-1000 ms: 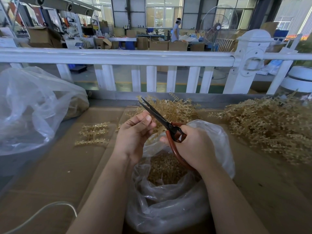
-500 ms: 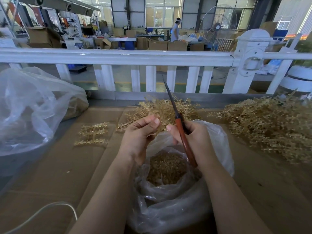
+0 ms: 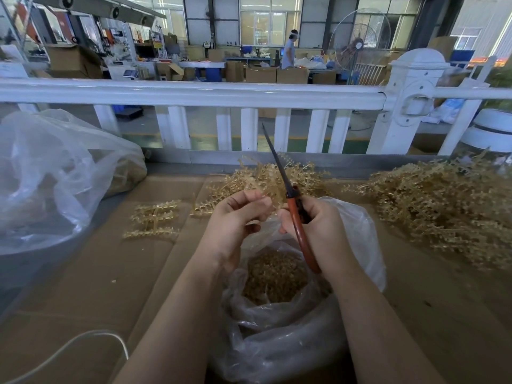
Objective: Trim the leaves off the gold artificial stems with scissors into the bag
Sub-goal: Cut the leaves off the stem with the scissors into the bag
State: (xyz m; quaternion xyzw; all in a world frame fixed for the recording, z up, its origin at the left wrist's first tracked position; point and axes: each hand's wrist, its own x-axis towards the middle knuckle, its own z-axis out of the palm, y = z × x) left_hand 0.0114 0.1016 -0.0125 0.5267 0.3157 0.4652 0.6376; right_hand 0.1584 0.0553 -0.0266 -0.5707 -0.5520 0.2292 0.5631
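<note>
Right hand (image 3: 318,231) curled round red scissors (image 3: 297,223), blades together, pointing up. Left hand (image 3: 235,220) fingertips pinched over the clear bag (image 3: 357,245) of gold bits; too small to tell what. Gold stems (image 3: 263,178) piled behind, half hidden.

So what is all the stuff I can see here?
scissors: one, orange-red handles, dark blades together, pointing up
bag: one, clear, between the arms, gold bits inside
gold stems: a heap, behind the hands
big gold heap: one, right
trimmed gold pieces: a few, left of the hands
second bag: one, clear, far left
fence: one, white, behind the table
cable: one, white, bottom left
left hand: pinches something small
right hand: grips the scissors
</note>
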